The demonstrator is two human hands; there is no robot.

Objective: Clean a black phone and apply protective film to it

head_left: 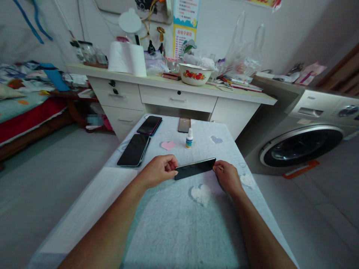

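A black phone (195, 168) is held crosswise just above the cloth-covered table (174, 224), screen tilted toward me. My left hand (158, 171) pinches its left end with curled fingers. My right hand (227, 177) grips its right end. A small white dropper bottle (189, 138) with a blue label stands upright just beyond the held phone.
Two dark phones (134, 150) (149, 125) lie at the table's left, a third phone (184, 125) at its far edge. Behind stands a white desk (179, 98) with a flowered bowl (195, 74), paper rolls and bags. A washing machine (303, 138) is at right, a bed (25, 108) at left.
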